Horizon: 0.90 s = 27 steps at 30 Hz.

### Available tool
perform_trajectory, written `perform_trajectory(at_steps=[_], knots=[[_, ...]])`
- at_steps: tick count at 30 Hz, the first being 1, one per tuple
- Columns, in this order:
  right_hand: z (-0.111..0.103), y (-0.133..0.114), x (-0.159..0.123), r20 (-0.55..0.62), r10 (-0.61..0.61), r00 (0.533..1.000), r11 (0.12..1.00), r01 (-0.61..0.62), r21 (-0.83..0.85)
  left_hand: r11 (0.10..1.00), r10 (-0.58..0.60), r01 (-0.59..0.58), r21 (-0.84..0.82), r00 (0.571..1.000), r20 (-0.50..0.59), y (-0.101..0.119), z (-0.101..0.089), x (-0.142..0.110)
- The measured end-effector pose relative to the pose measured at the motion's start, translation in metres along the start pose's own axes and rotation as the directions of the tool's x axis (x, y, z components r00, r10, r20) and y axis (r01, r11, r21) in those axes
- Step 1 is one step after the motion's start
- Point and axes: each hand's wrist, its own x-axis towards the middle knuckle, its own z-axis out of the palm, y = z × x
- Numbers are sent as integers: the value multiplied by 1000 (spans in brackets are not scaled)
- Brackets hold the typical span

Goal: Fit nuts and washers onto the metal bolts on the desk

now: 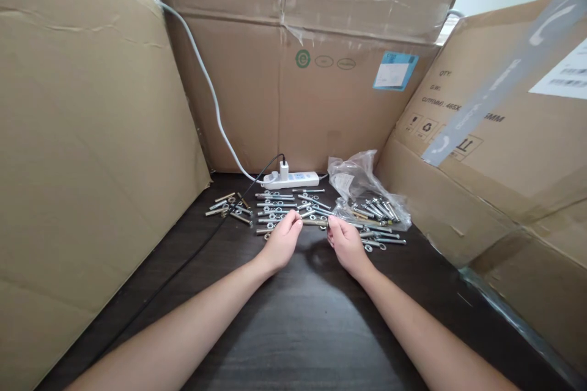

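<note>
A long brass-toned bolt spans the gap between my two hands, level above the dark table. My left hand is closed, its thumb and fingers pinching the bolt's left end. At the other end my right hand pinches it too, fingers curled in. Close behind my hands lie rows of silver bolts with washers beside them. Several more bolts and loose washers lie just right of my right hand. My fingers hide both tips of the held bolt.
Short bolts and sleeves lie in a pile at the left. A clear plastic bag with bolts is at the right. Behind stands a white power strip; its black cable crosses the table's left side. Cardboard boxes wall three sides.
</note>
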Motion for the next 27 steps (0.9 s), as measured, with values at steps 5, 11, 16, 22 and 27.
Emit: perform_trajectory(at_steps=[5, 11, 16, 22, 27], knots=[[0, 2, 0, -9, -3, 1000, 1000, 2, -17, 1000, -9, 9, -25, 1000, -17, 1, 0, 0], [1, 2, -1, -10, -23, 1000, 1000, 23, -18, 1000, -10, 10, 9, 999, -43, -3, 3, 0], [1, 1, 0, 0, -9, 1000, 1000, 9, -1, 1000, -2, 3, 30, 999, -35, -2, 2, 0], [2, 3, 1, -4, 19, 1000, 999, -19, 33, 997, 31, -29, 71, 999, -29, -1, 2, 0], [1, 3, 0, -37, -8, 999, 1000, 9, 21, 988, 83, -81, 131, 997, -6, 0, 2, -1]])
